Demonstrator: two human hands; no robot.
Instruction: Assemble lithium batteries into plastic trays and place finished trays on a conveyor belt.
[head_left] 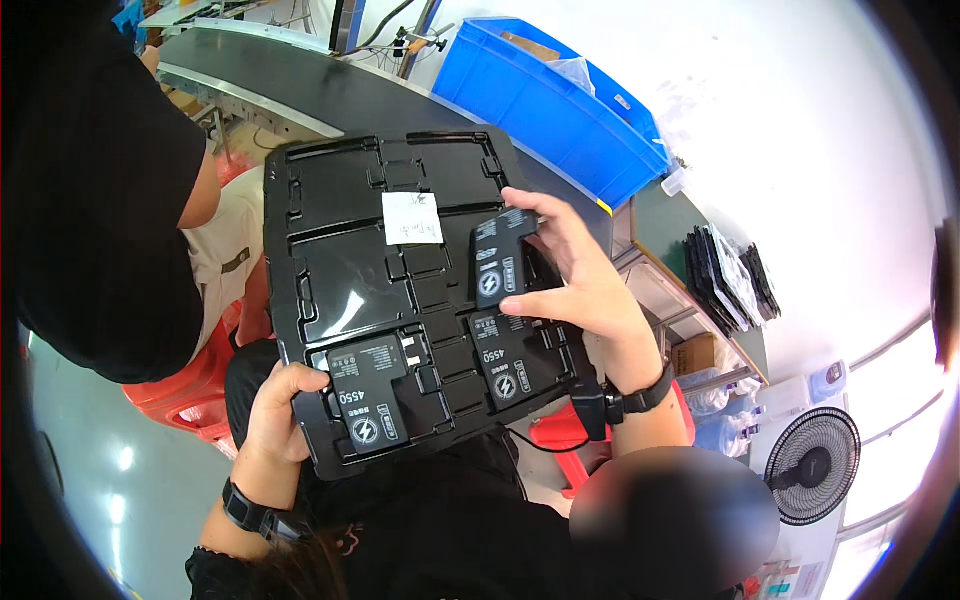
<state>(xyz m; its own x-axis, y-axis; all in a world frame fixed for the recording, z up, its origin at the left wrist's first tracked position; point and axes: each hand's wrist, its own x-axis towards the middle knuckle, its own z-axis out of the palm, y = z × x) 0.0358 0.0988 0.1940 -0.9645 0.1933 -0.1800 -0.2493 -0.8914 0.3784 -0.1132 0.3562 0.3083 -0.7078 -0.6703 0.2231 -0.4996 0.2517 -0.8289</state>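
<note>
A black plastic tray [335, 265] with moulded compartments rests across my lap, its far end towards the bench. My left hand [275, 415] grips its near left edge, thumb on top beside a flat black battery [365, 395] lying in the near left compartment. Between thumb and fingers, my right hand [590, 275] holds a second black battery [492, 262] at the tray's right side. Just nearer to me, a third battery [512, 360] lies in the near right compartment. A handwritten white paper slip [411, 218] sits on the tray's middle.
A dark curved bench [290, 80] runs behind the tray, with a blue crate [550, 105] on it. Stacked black trays [725, 275] stand at the right. To my left sits a person in black [100, 220] on a red stool [180, 405]. A fan [815, 465] stands far right.
</note>
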